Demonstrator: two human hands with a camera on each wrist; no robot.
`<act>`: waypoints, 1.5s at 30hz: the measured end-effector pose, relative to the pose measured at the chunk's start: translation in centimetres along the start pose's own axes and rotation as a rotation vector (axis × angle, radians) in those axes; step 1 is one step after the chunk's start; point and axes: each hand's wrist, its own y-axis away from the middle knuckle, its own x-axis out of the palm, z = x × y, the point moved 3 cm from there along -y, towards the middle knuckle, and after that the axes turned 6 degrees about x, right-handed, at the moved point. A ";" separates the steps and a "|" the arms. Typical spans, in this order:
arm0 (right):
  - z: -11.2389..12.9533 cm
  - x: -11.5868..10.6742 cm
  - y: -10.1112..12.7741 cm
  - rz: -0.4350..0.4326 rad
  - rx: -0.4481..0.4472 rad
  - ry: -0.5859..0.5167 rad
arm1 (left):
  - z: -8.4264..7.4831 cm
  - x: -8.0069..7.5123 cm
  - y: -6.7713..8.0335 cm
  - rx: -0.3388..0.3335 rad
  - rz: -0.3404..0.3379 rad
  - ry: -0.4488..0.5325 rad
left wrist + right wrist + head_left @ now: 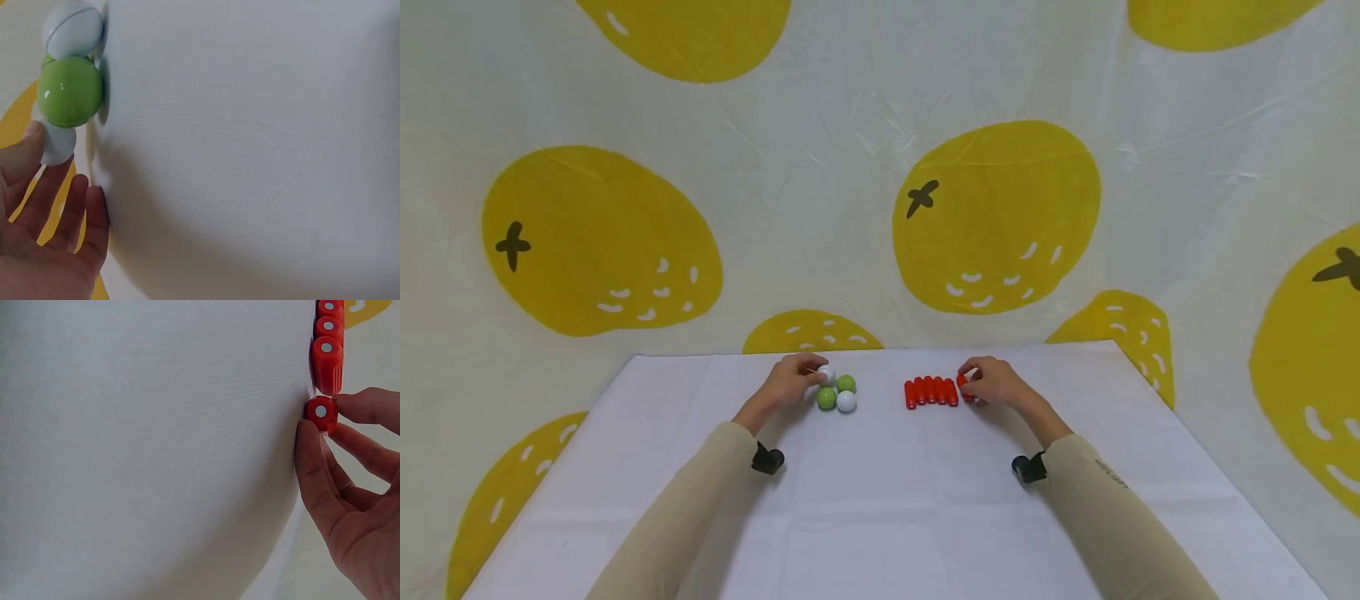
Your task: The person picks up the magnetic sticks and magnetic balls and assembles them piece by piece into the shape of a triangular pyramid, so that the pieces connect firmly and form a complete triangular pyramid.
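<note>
White tabletop point(880, 517) | red sticks point(930, 390) | pale end dots point(320, 411): right wrist view only

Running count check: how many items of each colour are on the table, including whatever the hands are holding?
White balls: 2, one pinched by the left hand
Green balls: 2
Red sticks: 6, one pinched by the right hand
Total: 10

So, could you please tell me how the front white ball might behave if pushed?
The front white ball would probably roll easily, given its round shape on the cloth. Its smooth-looking surface suggests it may be slippery. Pushed left, it could knock the green ball close beside it.
</note>
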 end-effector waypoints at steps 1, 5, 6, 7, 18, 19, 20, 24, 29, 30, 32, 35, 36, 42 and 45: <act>0.0 0.0 0.0 -0.004 0.006 -0.002 | 0.0 -0.1 0.1 -0.012 -0.010 0.008; 0.1 -0.1 0.2 -0.017 0.004 -0.003 | -0.2 -0.5 0.8 -0.030 -0.036 0.024; 0.1 -0.2 0.2 -0.020 0.007 -0.006 | -0.3 -0.5 0.9 -0.033 -0.041 0.026; 0.1 -0.3 0.2 -0.022 0.011 -0.011 | -0.3 -0.6 1.1 -0.037 -0.044 0.026; -0.1 -0.1 0.4 -0.024 0.036 -0.053 | 0.5 -0.9 3.3 -0.059 -0.128 0.119; -0.1 -0.1 0.4 -0.026 0.038 -0.054 | 0.6 -0.9 3.6 -0.058 -0.138 0.132; -0.1 -0.1 0.4 -0.028 0.038 -0.056 | 0.7 -0.9 3.9 -0.054 -0.149 0.145; -0.1 -0.1 0.6 -0.032 0.034 -0.054 | 1.1 -0.7 4.9 -0.059 -0.191 0.189; 0.0 -0.1 0.8 -0.042 0.044 -0.038 | 0.8 -0.3 6.4 -0.082 -0.207 0.201; 0.0 0.0 0.9 -0.046 0.049 -0.037 | 0.7 -0.1 6.8 -0.090 -0.208 0.201; 0.0 0.0 0.9 -0.052 0.057 -0.035 | 0.6 0.1 7.4 -0.112 -0.207 0.197; 0.0 0.1 1.0 -0.061 0.059 -0.037 | 0.3 0.5 8.1 -0.123 -0.210 0.186; 0.0 0.0 1.0 -0.065 0.061 -0.041 | 0.2 0.6 8.3 -0.117 -0.212 0.185; -0.1 0.0 1.3 -0.070 0.060 -0.056 | -0.2 1.8 9.5 -0.063 -0.154 0.229; -0.2 0.0 1.6 -0.072 0.067 -0.062 | -0.6 2.4 10.1 -0.040 -0.111 0.252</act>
